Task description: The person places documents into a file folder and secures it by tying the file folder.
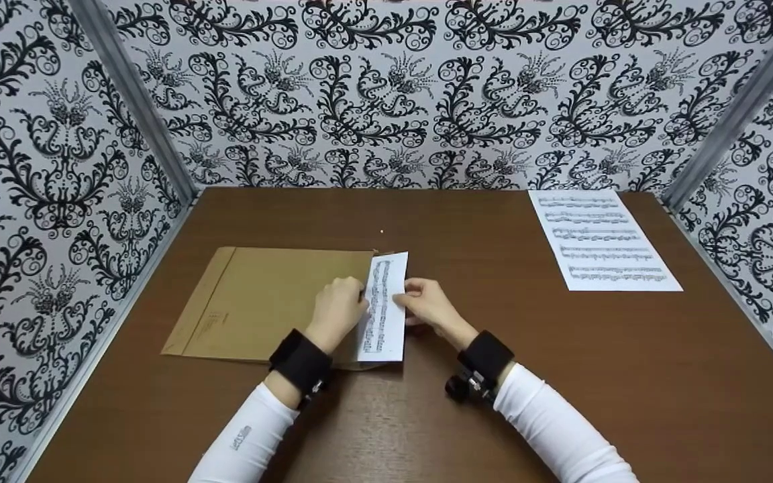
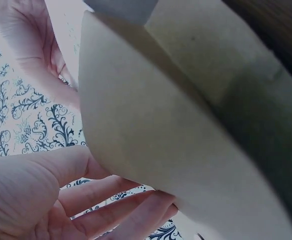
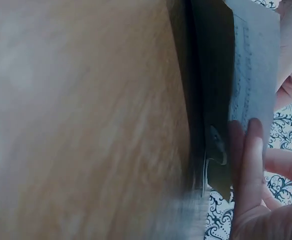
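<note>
A brown paper envelope (image 1: 272,282) lies on the table with its open end to the right. Out of that end sticks a white sheet of printed music (image 1: 385,315), the rest of it hidden inside. My left hand (image 1: 338,308), fingers curled, grips the upper edge of the opening; the left wrist view shows the envelope wall (image 2: 131,125) bowed away, with thumb and fingers at its rim. From the right side my right hand (image 1: 430,305) pinches the protruding sheet by its outer edge, thumb on top. In the right wrist view its fingers (image 3: 251,165) lie along the printed paper.
Another sheet of music (image 1: 604,241) lies flat at the back right of the brown table (image 1: 494,255). Patterned panels (image 1: 386,94) wall in the table at the back and both sides. Each wrist carries a black strap with a camera.
</note>
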The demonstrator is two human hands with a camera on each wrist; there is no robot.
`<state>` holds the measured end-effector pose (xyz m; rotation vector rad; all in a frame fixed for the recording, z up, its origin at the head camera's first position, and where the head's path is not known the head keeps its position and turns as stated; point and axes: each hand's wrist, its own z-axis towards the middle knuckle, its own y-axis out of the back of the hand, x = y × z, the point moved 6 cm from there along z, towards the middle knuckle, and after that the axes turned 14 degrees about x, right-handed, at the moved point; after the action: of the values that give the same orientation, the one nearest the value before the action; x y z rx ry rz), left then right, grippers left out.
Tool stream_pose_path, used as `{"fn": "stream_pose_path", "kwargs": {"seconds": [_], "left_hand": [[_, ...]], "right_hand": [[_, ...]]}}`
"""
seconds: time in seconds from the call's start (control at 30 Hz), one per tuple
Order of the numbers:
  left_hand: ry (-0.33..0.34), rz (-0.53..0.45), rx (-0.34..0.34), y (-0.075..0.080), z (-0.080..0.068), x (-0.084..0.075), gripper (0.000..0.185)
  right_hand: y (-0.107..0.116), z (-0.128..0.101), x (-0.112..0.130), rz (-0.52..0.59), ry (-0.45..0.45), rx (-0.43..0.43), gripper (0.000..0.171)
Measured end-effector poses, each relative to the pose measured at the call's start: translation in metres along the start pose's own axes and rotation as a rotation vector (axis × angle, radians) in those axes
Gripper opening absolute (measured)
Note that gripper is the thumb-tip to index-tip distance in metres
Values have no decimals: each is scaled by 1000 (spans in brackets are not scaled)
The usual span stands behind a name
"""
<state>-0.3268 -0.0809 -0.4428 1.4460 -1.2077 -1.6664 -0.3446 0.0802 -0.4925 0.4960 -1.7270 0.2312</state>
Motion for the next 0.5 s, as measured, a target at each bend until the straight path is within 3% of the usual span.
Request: {"fn": "stream_pose_path", "kwargs": {"seconds": [0.17, 0.5], "left_hand": [[0, -13, 1, -2, 0, 1, 16], [5, -18, 25, -3, 2, 0, 11]], "right_hand": [[0, 3, -7, 37, -75, 19, 42], [-12, 11, -13, 143, -89, 18, 50]]}}
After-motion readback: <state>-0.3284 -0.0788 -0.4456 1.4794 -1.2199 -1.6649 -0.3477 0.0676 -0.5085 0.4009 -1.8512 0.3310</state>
